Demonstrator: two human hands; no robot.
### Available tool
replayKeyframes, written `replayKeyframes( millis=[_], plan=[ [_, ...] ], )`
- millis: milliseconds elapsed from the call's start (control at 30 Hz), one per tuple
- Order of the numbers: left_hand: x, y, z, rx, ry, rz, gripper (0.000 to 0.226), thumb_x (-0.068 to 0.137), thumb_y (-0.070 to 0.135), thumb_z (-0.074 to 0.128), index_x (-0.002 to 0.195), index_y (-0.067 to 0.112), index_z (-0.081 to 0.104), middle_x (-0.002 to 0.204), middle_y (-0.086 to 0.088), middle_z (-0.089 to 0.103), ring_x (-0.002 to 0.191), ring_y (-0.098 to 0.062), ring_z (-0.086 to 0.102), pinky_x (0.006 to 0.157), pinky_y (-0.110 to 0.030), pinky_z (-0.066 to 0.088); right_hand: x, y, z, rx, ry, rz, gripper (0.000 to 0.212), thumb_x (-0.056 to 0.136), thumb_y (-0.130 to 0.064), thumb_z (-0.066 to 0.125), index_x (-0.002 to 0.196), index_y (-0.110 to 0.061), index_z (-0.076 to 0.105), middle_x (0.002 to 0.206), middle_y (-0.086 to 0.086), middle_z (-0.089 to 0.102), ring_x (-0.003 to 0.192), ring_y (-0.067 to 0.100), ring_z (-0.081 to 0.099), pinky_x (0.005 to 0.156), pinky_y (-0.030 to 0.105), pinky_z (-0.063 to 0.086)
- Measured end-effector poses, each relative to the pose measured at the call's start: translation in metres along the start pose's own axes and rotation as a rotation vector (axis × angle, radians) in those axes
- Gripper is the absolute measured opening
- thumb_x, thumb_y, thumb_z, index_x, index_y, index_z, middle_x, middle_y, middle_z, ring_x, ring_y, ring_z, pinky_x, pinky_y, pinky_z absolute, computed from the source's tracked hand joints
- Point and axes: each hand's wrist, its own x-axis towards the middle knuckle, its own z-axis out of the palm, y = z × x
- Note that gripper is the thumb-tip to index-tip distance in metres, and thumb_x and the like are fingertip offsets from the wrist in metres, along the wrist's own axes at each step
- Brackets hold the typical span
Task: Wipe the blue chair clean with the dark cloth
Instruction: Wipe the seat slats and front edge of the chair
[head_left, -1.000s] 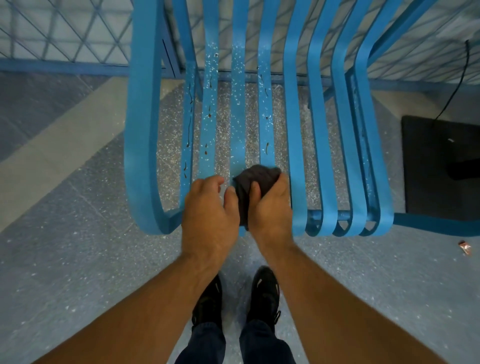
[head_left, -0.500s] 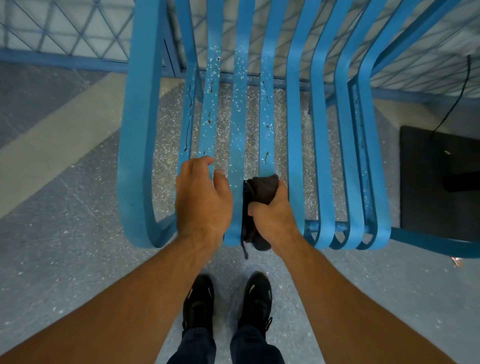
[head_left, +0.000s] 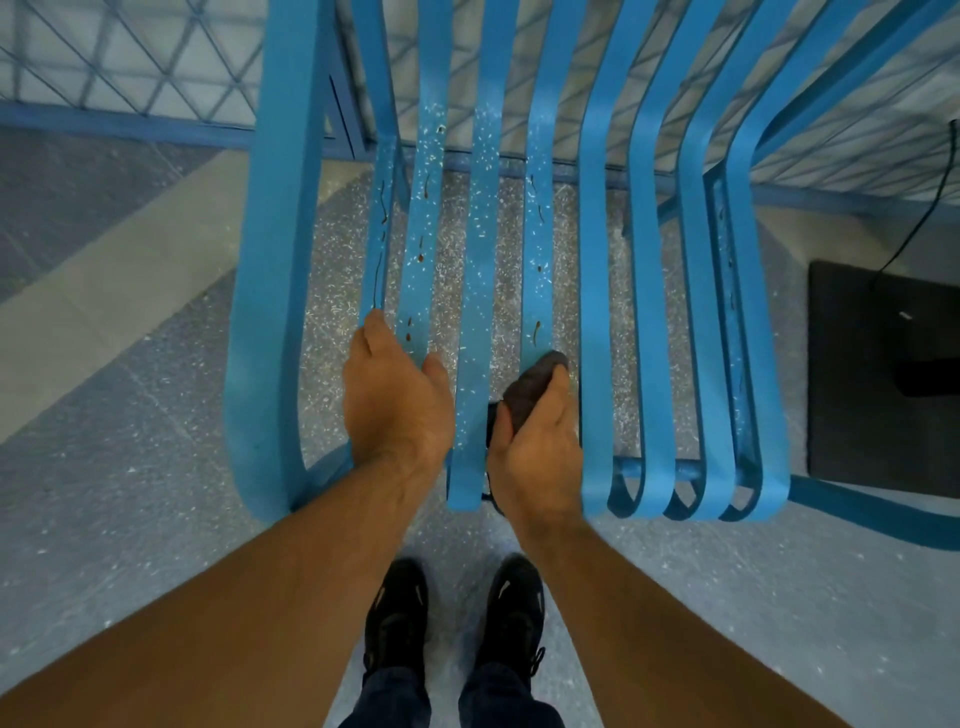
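The blue chair (head_left: 478, 270) has a seat of long metal slats, speckled with white flecks and brown streaks on its left half. My right hand (head_left: 540, 452) grips the dark cloth (head_left: 532, 384) and holds it on the fourth slat from the left, near the seat's front edge. My left hand (head_left: 395, 400) rests on the two thin slats at the left, fingers stretched forward, thumb toward the middle slat. A brown streak (head_left: 536, 330) lies just ahead of the cloth.
A black mat (head_left: 878, 374) with a cable lies on the floor at the right. A blue mesh fence (head_left: 130, 67) runs behind the chair. My two black shoes (head_left: 452, 608) stand on the speckled floor just before the seat's front edge.
My right hand has slid the cloth from the middle slat to the slat to its right. My left hand has moved forward along the left slats.
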Motion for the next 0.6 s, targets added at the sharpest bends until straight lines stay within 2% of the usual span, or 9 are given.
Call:
replayKeyframes(
  millis=[33, 100, 133, 200, 233, 300, 400, 500, 600],
  plan=[
    [0.002, 0.002, 0.0, 0.021, -0.026, -0.04, 0.056, 0.091, 0.029, 0.062, 0.138, 0.016, 0.034, 0.123, -0.005, 0.057, 0.105, -0.026, 0.061, 0.079, -0.045, 0.058, 0.003, -0.002, -0.001, -0.021, -0.011, 0.043, 0.066, 0.098, -0.037, 0.049, 0.149, -0.01, 0.018, 0.141, 0.015, 0.045, 0.115, 0.034, 0.055, 0.094, 0.046, 0.05],
    [0.005, 0.007, 0.0, 0.09, -0.068, -0.108, 0.042, 0.094, 0.032, 0.06, 0.127, 0.013, 0.044, 0.108, -0.005, 0.064, 0.089, -0.023, 0.064, 0.071, -0.041, 0.058, 0.022, -0.01, -0.006, 0.005, -0.05, 0.194, 0.053, 0.096, -0.044, 0.048, 0.135, -0.009, 0.035, 0.11, 0.009, 0.06, 0.091, 0.029, 0.063, 0.074, 0.041, 0.055],
    [0.005, 0.009, -0.001, 0.133, -0.08, -0.12, 0.032, 0.095, 0.032, 0.058, 0.117, 0.011, 0.05, 0.101, -0.005, 0.064, 0.082, -0.022, 0.063, 0.067, -0.038, 0.058, 0.035, -0.014, -0.008, 0.053, -0.08, 0.279, 0.052, 0.095, -0.05, 0.049, 0.126, -0.009, 0.043, 0.094, 0.003, 0.06, 0.077, 0.021, 0.061, 0.062, 0.033, 0.051],
    [0.004, 0.01, -0.002, 0.186, -0.095, -0.115, 0.023, 0.096, 0.033, 0.057, 0.103, 0.01, 0.055, 0.089, -0.004, 0.061, 0.075, -0.02, 0.06, 0.064, -0.036, 0.057, 0.057, -0.023, -0.012, 0.144, -0.095, 0.382, 0.057, 0.092, -0.059, 0.049, 0.114, -0.007, 0.051, 0.079, -0.003, 0.055, 0.061, 0.011, 0.053, 0.047, 0.022, 0.038],
    [0.004, 0.01, -0.002, 0.194, -0.103, -0.109, 0.023, 0.096, 0.033, 0.056, 0.101, 0.01, 0.056, 0.086, -0.003, 0.058, 0.074, -0.019, 0.059, 0.064, -0.036, 0.057, 0.065, -0.027, -0.013, 0.163, -0.078, 0.388, 0.06, 0.091, -0.063, 0.047, 0.113, -0.007, 0.052, 0.079, -0.002, 0.056, 0.061, 0.011, 0.052, 0.047, 0.021, 0.035],
    [0.003, 0.011, -0.001, 0.194, -0.113, -0.099, 0.024, 0.097, 0.032, 0.055, 0.102, 0.009, 0.056, 0.087, -0.005, 0.06, 0.076, -0.021, 0.06, 0.065, -0.037, 0.057, 0.073, -0.032, -0.01, 0.137, -0.009, 0.345, 0.061, 0.092, -0.064, 0.042, 0.118, -0.009, 0.05, 0.094, 0.004, 0.062, 0.074, 0.019, 0.058, 0.055, 0.025, 0.042],
    [0.004, 0.012, -0.001, 0.218, -0.101, -0.1, 0.026, 0.097, 0.032, 0.055, 0.105, 0.008, 0.056, 0.097, -0.009, 0.065, 0.083, -0.025, 0.064, 0.066, -0.036, 0.056, 0.063, -0.027, -0.002, 0.073, 0.02, 0.222, 0.054, 0.097, -0.054, 0.04, 0.129, -0.011, 0.038, 0.115, 0.011, 0.061, 0.094, 0.029, 0.062, 0.075, 0.041, 0.056],
    [0.005, 0.011, -0.001, 0.223, -0.103, -0.109, 0.027, 0.097, 0.033, 0.055, 0.107, 0.008, 0.056, 0.101, -0.009, 0.066, 0.086, -0.025, 0.064, 0.064, -0.034, 0.053, 0.041, -0.016, 0.0, 0.022, 0.034, 0.092, 0.059, 0.099, -0.044, 0.043, 0.144, -0.011, 0.025, 0.131, 0.013, 0.052, 0.107, 0.032, 0.059, 0.087, 0.049, 0.054],
    [0.004, 0.012, -0.003, 0.208, -0.118, -0.119, 0.027, 0.096, 0.035, 0.055, 0.106, 0.01, 0.055, 0.097, -0.007, 0.064, 0.078, -0.02, 0.058, 0.06, -0.032, 0.051, 0.031, -0.013, -0.001, 0.026, 0.025, 0.11, 0.06, 0.099, -0.044, 0.044, 0.145, -0.011, 0.025, 0.132, 0.011, 0.052, 0.109, 0.031, 0.058, 0.089, 0.048, 0.053]
  ],
)
